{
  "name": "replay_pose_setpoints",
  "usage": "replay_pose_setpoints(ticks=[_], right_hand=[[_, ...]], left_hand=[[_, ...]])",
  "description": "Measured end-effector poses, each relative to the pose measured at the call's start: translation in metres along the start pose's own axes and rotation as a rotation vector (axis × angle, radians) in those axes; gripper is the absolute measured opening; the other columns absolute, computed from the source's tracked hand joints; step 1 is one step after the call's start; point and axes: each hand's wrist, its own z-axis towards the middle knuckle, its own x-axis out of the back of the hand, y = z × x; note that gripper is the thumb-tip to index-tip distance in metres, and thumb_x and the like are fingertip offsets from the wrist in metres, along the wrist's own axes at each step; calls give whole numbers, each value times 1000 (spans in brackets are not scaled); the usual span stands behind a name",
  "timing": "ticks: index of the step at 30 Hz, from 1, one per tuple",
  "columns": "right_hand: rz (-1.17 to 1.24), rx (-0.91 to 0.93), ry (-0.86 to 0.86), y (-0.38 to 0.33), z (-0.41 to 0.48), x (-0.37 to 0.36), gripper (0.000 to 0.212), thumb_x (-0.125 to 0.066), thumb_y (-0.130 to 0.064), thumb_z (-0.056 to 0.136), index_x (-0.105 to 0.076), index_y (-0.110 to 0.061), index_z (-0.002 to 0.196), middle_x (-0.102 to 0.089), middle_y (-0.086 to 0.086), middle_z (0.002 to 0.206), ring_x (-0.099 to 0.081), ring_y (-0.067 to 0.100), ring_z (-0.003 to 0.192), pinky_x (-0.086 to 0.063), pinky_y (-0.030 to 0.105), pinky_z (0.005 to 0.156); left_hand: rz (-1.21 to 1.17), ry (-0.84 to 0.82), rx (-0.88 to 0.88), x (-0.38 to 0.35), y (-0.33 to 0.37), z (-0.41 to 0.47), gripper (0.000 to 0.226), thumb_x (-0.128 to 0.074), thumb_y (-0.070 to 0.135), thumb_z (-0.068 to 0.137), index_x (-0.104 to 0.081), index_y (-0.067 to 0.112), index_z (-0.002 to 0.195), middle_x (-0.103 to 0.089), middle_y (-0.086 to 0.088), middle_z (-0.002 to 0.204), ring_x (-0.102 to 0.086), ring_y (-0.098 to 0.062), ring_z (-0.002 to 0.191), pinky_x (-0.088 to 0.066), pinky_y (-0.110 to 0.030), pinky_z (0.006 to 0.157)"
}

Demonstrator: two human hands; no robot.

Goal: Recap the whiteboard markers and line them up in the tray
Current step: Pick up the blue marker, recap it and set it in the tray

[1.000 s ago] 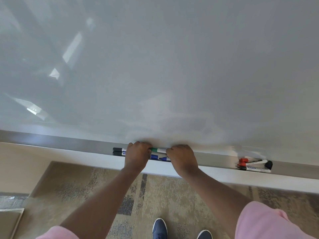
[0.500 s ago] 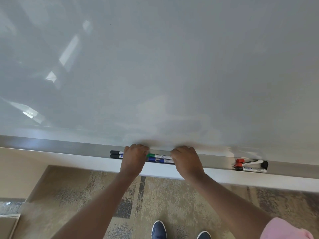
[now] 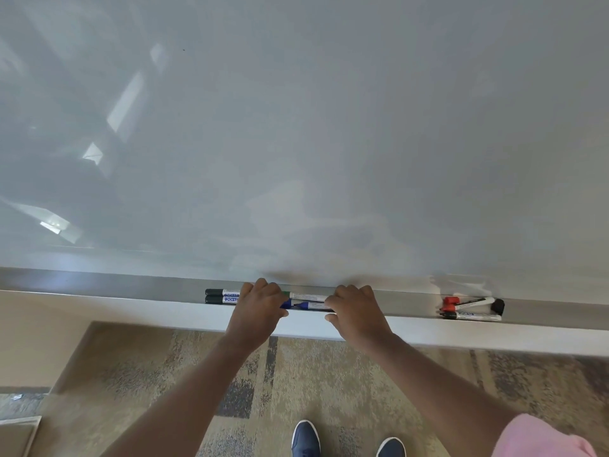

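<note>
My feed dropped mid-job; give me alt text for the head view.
Both hands, left hand and right hand, rest on green and blue markers in the whiteboard tray. Two black-capped markers lie left; a loose pile with red and black caps lies right.

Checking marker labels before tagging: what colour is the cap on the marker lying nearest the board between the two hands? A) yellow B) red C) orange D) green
D: the green marker lies in the tray along the board side, between the left hand and the right hand, with a blue marker in front of it.
</note>
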Motion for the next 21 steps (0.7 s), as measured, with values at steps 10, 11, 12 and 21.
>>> replay_pose_setpoints(ticks=[10, 11, 12, 21], right_hand=[[-58, -51, -66, -6, 10, 1, 21, -72, -25, 90, -61, -19, 107, -62, 0, 104, -58, 26, 101, -38, 43, 86], [-48, -57, -63, -6, 10, 1, 22, -73, -24, 89, -60, -19, 106, -63, 0, 103, -59, 26, 100, -38, 43, 85], [-38, -64, -63, -7, 10, 1, 23, -73, -23, 88, -59, -18, 106, -63, 0, 101, -59, 26, 99, -38, 43, 84], [97, -98, -17, -3, 4, 4, 18, -72, -21, 89, -55, -25, 95, -59, -10, 90, -53, 20, 90, -28, 37, 79]], left_hand=[[-17, 5, 6, 1, 3, 4, 24, -90, 26, 77, -77, 24, 97, -73, 7, 95, -63, -21, 90, -50, -40, 81], [-15, 5, 4, 0, 2, 3, 24, -90, 26, 78, -77, 25, 97, -74, 7, 94, -62, -21, 90, -50, -39, 81], [-12, 6, 4, 0, 2, 2, 24, -90, 26, 78, -76, 25, 97, -74, 7, 93, -62, -21, 89, -49, -39, 81], [-143, 9, 76, 3, 4, 7, 19, -83, 21, 87, -80, 26, 105, -75, 5, 103, -59, -23, 99, -38, -40, 88]])
